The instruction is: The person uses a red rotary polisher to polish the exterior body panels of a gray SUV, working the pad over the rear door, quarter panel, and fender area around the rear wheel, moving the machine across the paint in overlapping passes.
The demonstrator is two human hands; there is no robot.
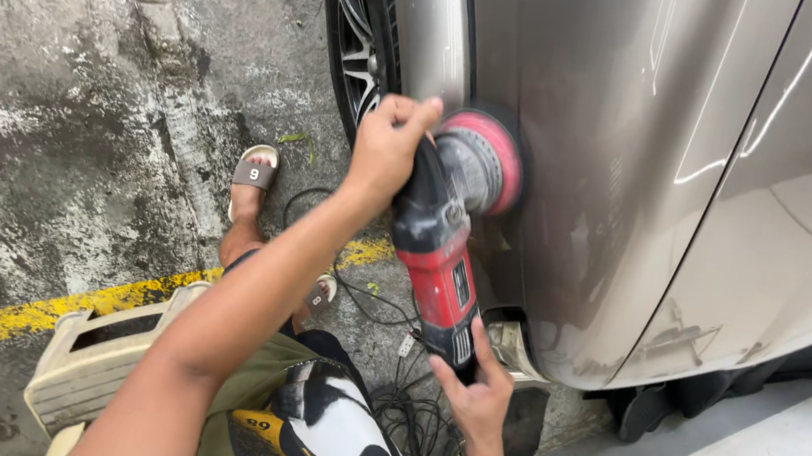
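From the head view, the left hand (389, 146) is closed over the top of the red polisher (446, 232). The right hand (477, 396) grips its back end. Its pink pad (493, 162) presses flat on the grey car (652, 184), beside the wheel (361, 37).

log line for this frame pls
left hand: grips polisher head | right hand: holds its rear | pad: on grey car panel beside wheel | cable: on ground

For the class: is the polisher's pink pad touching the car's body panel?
Touching. The head view shows the pink pad pressed flat against the grey car panel, no gap visible.
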